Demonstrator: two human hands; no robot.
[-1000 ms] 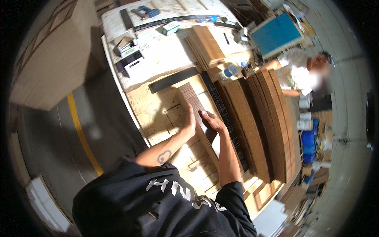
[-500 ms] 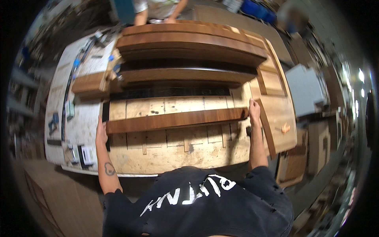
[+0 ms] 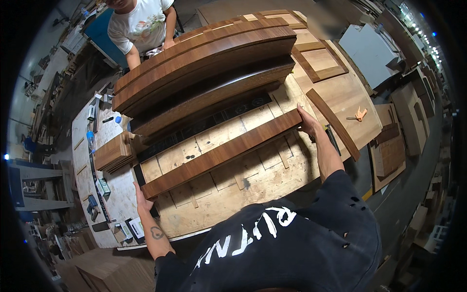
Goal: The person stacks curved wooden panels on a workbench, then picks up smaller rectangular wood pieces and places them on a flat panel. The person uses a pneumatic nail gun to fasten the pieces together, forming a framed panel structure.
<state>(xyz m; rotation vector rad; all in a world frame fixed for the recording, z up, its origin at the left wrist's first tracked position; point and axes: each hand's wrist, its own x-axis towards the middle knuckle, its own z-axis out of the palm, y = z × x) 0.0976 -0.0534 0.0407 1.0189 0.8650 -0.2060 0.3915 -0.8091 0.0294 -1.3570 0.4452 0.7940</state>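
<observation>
A long wooden board with reddish-brown grain spans the space between my two hands, above the worktable. Its left end is held by my left hand, palm against the end. At the other end my right hand grips the board, its thumb at the top edge and the fingers partly hidden underneath. Beyond the board lies a black strip with pale markings. Behind that rises a stack of long dark-brown wooden pieces.
A co-worker stands across the table. Small wooden blocks are stacked at left, near a blue-capped bottle. At right lie a curved brown strip, a framed panel and an orange item.
My view has turned, so the table and board now slant up to the right. My right hand has shifted its hold from a corner to around the board's end. More of the co-worker shows.
</observation>
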